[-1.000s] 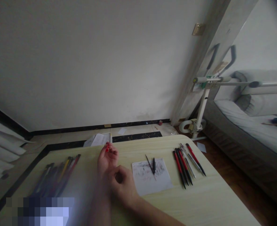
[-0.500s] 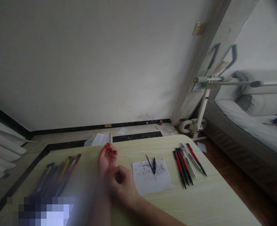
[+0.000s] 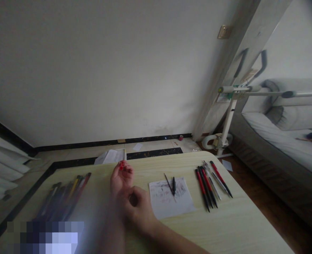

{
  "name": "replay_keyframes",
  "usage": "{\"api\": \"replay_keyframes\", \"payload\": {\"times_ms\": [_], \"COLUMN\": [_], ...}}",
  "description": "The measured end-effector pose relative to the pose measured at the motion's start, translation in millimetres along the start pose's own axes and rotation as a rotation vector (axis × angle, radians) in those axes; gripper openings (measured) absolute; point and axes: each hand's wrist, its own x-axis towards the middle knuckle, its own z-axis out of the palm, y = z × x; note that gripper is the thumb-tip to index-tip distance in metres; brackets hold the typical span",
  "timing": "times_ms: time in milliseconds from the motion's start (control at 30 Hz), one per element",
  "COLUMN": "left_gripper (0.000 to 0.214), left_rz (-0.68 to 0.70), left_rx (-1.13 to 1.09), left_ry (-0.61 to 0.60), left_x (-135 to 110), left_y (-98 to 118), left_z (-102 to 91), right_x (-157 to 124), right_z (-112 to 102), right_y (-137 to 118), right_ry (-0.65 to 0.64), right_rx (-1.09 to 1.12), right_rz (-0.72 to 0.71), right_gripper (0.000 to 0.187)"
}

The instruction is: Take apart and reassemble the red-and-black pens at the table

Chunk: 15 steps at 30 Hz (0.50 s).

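Note:
Palm up over the table (image 3: 251, 218), my left hand (image 3: 122, 178) pinches a small red piece (image 3: 121, 165) between thumb and fingers; its exact kind is too small to tell. My right hand (image 3: 140, 208) is closed in a ring of thumb and forefinger against my left wrist. Its fingertips are hidden, so what they hold, if anything, does not show. To the right lies a scribbled sheet of paper (image 3: 162, 206), with a black pen part (image 3: 174, 186) and a thin dark refill (image 3: 168, 181) on it.
Several red and black pens (image 3: 206, 187) and slim clear ones (image 3: 219, 180) lie at the right. More pens (image 3: 65, 194) lie blurred at the left, near a bright pixelated patch. Behind the table are papers (image 3: 110, 156); an exercise frame (image 3: 228, 120) and a sofa (image 3: 277, 155) stand right.
Both hands keep nearly the same place. The small red piece has turned slightly in my left fingers. Pens and paper have not moved.

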Motion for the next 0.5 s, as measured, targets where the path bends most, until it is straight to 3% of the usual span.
{"api": "replay_keyframes", "payload": {"times_ms": [500], "left_gripper": [0.017], "left_rz": [0.000], "left_rx": [-0.020], "left_ry": [0.011], "left_x": [1.1], "left_y": [-0.7], "left_z": [-0.8], "right_x": [0.1], "right_z": [0.9], "right_y": [-1.1], "right_ry": [0.006], "right_rx": [-0.002], "right_rz": [-0.010], "right_gripper": [0.011]}}
